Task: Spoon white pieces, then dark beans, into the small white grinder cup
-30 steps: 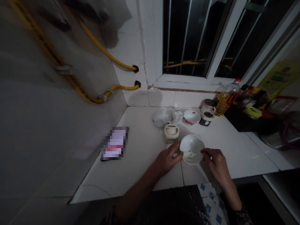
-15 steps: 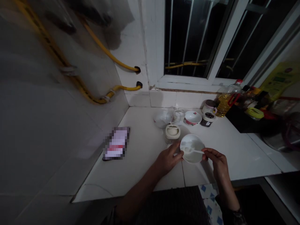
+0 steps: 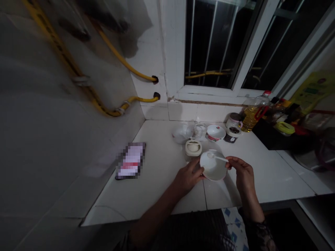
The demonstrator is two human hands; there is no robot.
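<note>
My left hand (image 3: pixel 190 176) grips the left rim of a white bowl (image 3: pixel 213 171), which is tilted a little. Between the fingertips of my right hand (image 3: pixel 241 171) is the handle of a small white spoon (image 3: pixel 220 158). The spoon's head lies over the upper inside of the bowl; whether it touches the wall I cannot tell. Just behind the bowl stands an open container of white powder or grains (image 3: pixel 193 147). The bowl's underside is hidden.
Behind are a clear glass bowl (image 3: pixel 180 134), a glass cup (image 3: pixel 201 130), a patterned bowl (image 3: pixel 215 132) and a dark-filled jar (image 3: pixel 232 134). An oil bottle (image 3: pixel 250 116) stands at the back right. A phone (image 3: pixel 131 160) lies on the white counter (image 3: pixel 162 150) to the left.
The bowl has tilted slightly. The spoon's head has moved up from the bowl's middle toward its far rim. Both hands keep their grips.
</note>
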